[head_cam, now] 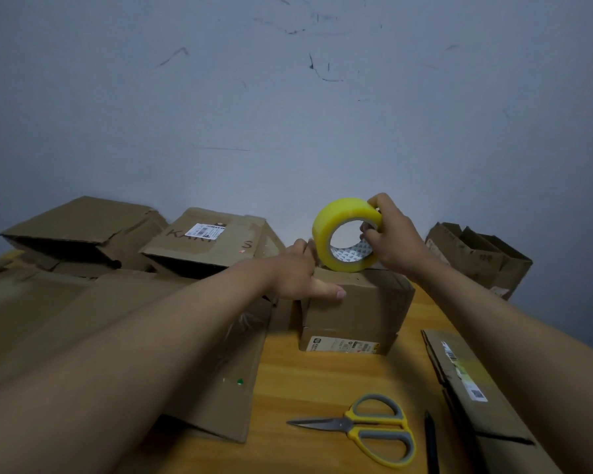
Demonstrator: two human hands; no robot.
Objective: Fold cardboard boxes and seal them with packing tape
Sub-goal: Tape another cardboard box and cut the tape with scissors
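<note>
Fingers of the right hand (392,236) curl round the yellow tape roll (348,234), thumb over the outer rim and fingertips hooked through the core, so the roll stands on edge with its lower rim resting on top of the small cardboard box (356,302). Held this way it looks free to turn and pay out tape along the lid. Left hand (297,273) lies at the box's near-left top corner, thumb stretched flat along the front edge; the other fingers reach toward the roll's left side and are partly hidden, so whether they pinch the tape's loose end cannot be told. That hand seems to pin the box, and perhaps the tape start, against the pull. Box stands closed on the wooden table (305,388), label low on its front face. My read: sealing of this box is just starting, no strip plainly laid yet. Scissors (363,427) lie open-side toward the person, near at hand, likely for the cut. A dark pen (431,443) lies just beside them. Flattened cardboard (117,319) spreads under the left forearm; two loosely folded boxes (216,241) sit against the wall behind, another open box (480,258) at far right, and a flat labelled carton (466,381) along the right edge.
</note>
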